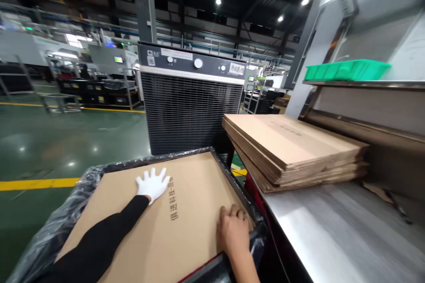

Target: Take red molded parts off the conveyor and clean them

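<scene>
Cardboard sheet (172,216) lies flat on top of a bin lined with black plastic (66,203), already in place. Left hand (152,184), in a white glove, rests on it with fingers spread wide, holding nothing. Right hand (233,230) is bare and presses the sheet's near right edge, fingers curled a little. More flat cardboard (292,150) waits stacked on the metal table (338,234) just beside.

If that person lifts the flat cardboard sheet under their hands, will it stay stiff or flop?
The cardboard sheet is wide and thin, so it would probably sag at unsupported edges. It looks light for its size. Its smooth face may slide easily under the gloved left hand and bare right hand, both lying flat on it.
</scene>
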`<state>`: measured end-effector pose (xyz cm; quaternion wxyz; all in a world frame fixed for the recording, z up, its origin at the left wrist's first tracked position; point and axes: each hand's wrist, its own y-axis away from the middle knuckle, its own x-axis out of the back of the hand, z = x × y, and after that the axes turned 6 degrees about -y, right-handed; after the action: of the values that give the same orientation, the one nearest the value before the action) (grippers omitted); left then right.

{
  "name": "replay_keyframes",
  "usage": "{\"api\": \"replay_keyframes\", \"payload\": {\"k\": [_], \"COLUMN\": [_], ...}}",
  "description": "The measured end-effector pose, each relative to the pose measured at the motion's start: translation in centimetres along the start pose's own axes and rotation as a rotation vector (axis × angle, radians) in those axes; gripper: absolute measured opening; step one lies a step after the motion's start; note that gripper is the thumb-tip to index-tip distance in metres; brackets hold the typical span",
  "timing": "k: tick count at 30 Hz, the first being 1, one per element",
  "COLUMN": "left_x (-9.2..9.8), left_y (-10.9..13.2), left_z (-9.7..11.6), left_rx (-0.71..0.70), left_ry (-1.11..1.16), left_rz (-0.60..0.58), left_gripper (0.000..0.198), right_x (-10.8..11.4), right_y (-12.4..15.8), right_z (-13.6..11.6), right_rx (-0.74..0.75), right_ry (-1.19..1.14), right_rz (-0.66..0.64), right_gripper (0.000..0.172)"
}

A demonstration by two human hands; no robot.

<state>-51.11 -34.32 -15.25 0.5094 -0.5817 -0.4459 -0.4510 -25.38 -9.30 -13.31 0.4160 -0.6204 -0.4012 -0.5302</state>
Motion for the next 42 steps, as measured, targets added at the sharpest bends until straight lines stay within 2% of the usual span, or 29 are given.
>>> {"api": "replay_keyframes", "payload": {"k": [3,6,8,11,15,20,27,35,42], "left_x": [0.0,0.2,0.5,0.7,0.0,-0.8,-0.4,0.5,0.1], "left_y": [0.1,-0.5,-1.4,-3.0,-5.0,-6.2,-5.3,-4.8,-5.3], "left_z": [8.3,15.6,19.0,21.8,23.0,23.9,23.5,22.9,22.9], "left_rx": [-0.194,-0.294,-0.330,-0.359,-0.383,-0.402,-0.396,-0.364,-0.370], "left_ry": [0.028,0.059,0.079,0.099,0.099,0.096,0.082,0.083,0.090], "left_rz": [0.056,0.086,0.093,0.099,0.099,0.102,0.112,0.057,0.062], "left_gripper": [0.059,0.057,0.056,0.055,0.055,0.059,0.056,0.059,0.057], "right_x": [-0.4,-0.5,-0.4,0.0,0.3,1.2,2.0,1.4,0.7], "right_y": [0.6,1.0,0.9,0.3,-0.6,-1.1,-1.5,-0.3,-0.2], "right_z": [0.3,0.8,1.0,1.1,1.5,2.7,2.5,2.9,3.0], "right_rx": [-0.015,-0.047,-0.097,-0.162,-0.185,-0.156,-0.144,-0.154,-0.154], "right_ry": [-0.040,-0.082,-0.100,-0.110,-0.115,-0.128,-0.147,-0.218,-0.237], "right_rz": [0.008,0.008,0.005,-0.020,-0.068,-0.116,-0.180,-0.143,-0.138], "right_gripper": [0.044,0.050,0.053,0.055,0.053,0.056,0.052,0.057,0.060]}}
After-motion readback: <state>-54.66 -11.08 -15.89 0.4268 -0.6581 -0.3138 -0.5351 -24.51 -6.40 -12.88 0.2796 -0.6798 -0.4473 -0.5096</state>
